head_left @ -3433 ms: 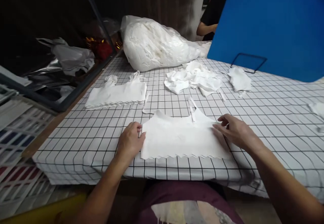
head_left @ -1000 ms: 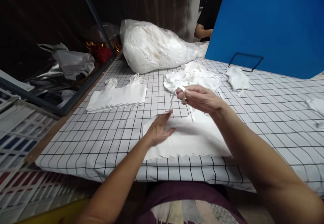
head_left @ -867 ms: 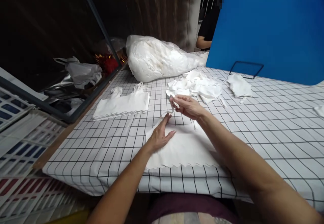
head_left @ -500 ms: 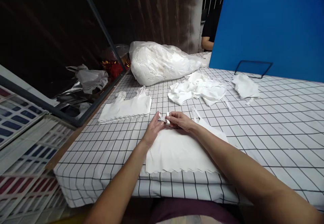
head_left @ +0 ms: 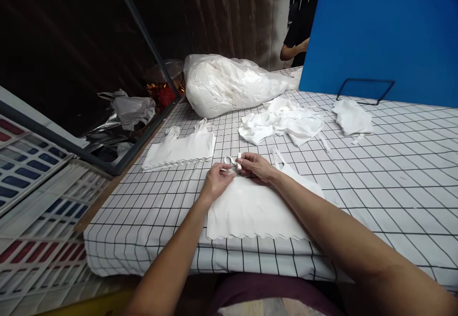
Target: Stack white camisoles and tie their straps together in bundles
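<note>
2 hands meet at the top left corner of a white top (head_left: 250, 208) lying flat on the checked table (head_left: 393, 173), scalloped hem toward the person. Left hand (head_left: 215, 182) rests on the garment's corner, fingers curled, pinching the thin white strap (head_left: 231, 161). Right hand (head_left: 255, 167) grips the same strap between thumb and fingertips, just beside the left hand. 1 second strap (head_left: 276, 156) lies loose beside the right wrist. Folded stack of white tops (head_left: 181, 149) sits to the left, near the table edge. Loose pile of white garments (head_left: 282, 125) lies behind the hands, 1 single piece (head_left: 352, 117) further right. Clear bag of white fabric (head_left: 232, 85) at the back. Blue board (head_left: 379, 35) stands upright at right; another person's arm (head_left: 295, 50) shows behind it.
</note>
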### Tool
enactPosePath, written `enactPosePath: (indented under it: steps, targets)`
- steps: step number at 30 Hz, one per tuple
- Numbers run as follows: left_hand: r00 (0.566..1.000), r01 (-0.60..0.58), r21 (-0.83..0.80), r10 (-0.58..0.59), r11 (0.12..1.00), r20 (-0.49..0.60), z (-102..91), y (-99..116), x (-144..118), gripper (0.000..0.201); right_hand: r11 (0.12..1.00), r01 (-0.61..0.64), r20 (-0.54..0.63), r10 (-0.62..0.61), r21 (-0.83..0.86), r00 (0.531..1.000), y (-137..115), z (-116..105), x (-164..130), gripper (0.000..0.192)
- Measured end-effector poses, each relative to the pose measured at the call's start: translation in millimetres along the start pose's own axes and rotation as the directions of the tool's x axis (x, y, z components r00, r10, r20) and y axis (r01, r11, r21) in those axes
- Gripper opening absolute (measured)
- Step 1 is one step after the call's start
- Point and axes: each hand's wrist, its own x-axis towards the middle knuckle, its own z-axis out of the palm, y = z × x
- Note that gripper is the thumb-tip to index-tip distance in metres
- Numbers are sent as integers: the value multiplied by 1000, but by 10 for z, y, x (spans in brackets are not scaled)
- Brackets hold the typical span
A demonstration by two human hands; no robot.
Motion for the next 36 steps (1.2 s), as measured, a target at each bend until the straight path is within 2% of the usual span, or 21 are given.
enactPosePath:
  steps: [2, 6, 9, 15, 20, 26, 29, 32, 34, 36]
  targets:
    - [998, 4, -38, -2, 999, 60, 82, 39, -43, 30, 1000, 22, 2, -22, -5, 1000, 12, -4, 3, 45]
    - [999, 33, -123, -30, 992, 28, 157, 96, -29, 22, 998, 53, 12, -53, -23, 999, 37, -25, 10, 43]
    - [999, 40, -146, -34, 989, 42, 151, 117, -3, 20, 999, 39, 16, -39, -20, 999, 20, -38, -4, 41]
    - [995, 85, -239, -72, 967, 64, 130, 119, 2, 18, 986, 75, 178, -48, -147, 983, -49, -62, -47, 34]
    - [992, 123, -246, -110, 961, 69, 119, 94, 11, 18, 983, 78, 148, -53, -167, 987, -39, -50, -54, 35]
    - [989, 142, -260, -129, 955, 67, 122, 81, 23, 17, 980, 97, 179, -66, -174, 982, -65, -20, -75, 36]
    - [992, 101, -177, -87, 979, 89, 79, 99, -31, 19, 975, 120, 179, -86, -187, 980, -64, -27, -71, 34]
    - [981, -27, 43, 18, 999, 194, 18, 106, -134, 17, 972, 122, 203, -81, -199, 976, -71, -53, -70, 31]
    - [965, -124, 184, 76, 975, 252, -5, 91, -206, 17, 967, 103, 247, -44, -231, 968, -90, -83, -73, 29]
    - [959, -169, 264, 96, 950, 267, -4, 67, -260, 18, 953, 79, 299, 13, -294, 954, -115, -120, -78, 29]
